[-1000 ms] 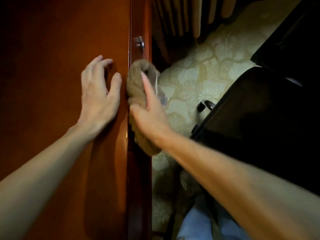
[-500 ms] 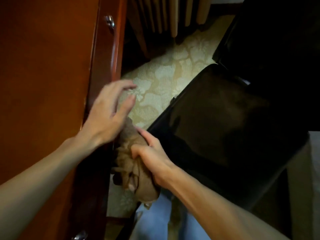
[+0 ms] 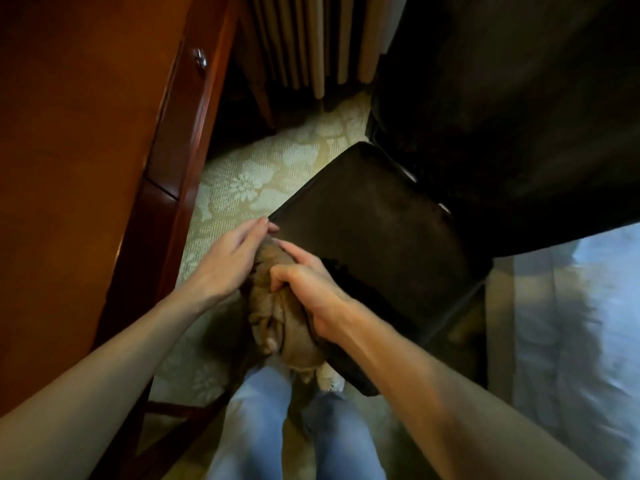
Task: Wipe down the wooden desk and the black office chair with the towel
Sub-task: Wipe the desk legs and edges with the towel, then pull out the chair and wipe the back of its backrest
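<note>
My right hand [image 3: 304, 285] grips the bunched towel [image 3: 273, 323] just beside the black office chair [image 3: 374, 230] seat's corner. My left hand [image 3: 227, 263], fingers straight, touches its top. I'd flatten the towel first, then wipe the seat in broad, overlapping strokes.

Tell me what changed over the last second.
The right hand carried the towel off the front edge of the wooden desk, down beside the black office chair. The left hand came off the desk and now lies against the towel, fingers straight. Unchanged: the right hand grips the towel.
</note>
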Motion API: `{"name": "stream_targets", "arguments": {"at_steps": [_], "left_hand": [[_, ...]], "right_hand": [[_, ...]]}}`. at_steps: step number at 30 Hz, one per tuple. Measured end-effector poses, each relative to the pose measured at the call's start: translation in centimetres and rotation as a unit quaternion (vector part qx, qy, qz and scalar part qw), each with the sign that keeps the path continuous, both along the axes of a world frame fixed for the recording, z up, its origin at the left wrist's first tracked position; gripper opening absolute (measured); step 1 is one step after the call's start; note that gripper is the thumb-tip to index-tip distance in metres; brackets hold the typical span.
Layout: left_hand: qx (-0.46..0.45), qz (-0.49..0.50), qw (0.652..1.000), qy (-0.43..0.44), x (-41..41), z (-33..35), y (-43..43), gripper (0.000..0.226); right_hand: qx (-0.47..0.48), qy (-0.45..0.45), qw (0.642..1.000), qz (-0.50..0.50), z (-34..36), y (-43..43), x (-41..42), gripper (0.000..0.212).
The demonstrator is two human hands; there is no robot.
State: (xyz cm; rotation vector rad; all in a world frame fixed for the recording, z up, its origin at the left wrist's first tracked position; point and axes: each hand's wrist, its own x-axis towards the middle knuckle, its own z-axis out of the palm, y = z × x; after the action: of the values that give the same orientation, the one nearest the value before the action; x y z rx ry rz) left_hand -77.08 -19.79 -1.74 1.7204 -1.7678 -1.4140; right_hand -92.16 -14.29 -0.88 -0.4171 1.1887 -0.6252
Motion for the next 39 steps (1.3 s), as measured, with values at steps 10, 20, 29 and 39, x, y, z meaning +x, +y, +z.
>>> {"name": "stream_targets", "arguments": {"at_steps": [10,20,29,39], "left_hand": [[-0.093,-0.06,0.994,0.017,-4.1,18.6,1.9,0.033],[-0.132,-0.099,0.982,0.093,-3.2,29.2,10.4,0.037],[-0.194,-0.139,0.969,0.067,-4.7,35.4,15.3,0.031],[-0.196,-0.139,0.969,0.051,-15.6,36.9,18.3,0.03]], "right_hand": [[-0.14,0.083,0.986,0.047,18.5,2.7,-5.4,0.055],[-0.223,0.242,0.941,-0.078,27.8,12.0,-6.8,0.063],[-0.255,0.314,0.879,-0.252,34.1,18.8,-13.1,0.057],[-0.264,0.329,0.846,-0.325,35.9,22.9,-25.9,0.055]]}}
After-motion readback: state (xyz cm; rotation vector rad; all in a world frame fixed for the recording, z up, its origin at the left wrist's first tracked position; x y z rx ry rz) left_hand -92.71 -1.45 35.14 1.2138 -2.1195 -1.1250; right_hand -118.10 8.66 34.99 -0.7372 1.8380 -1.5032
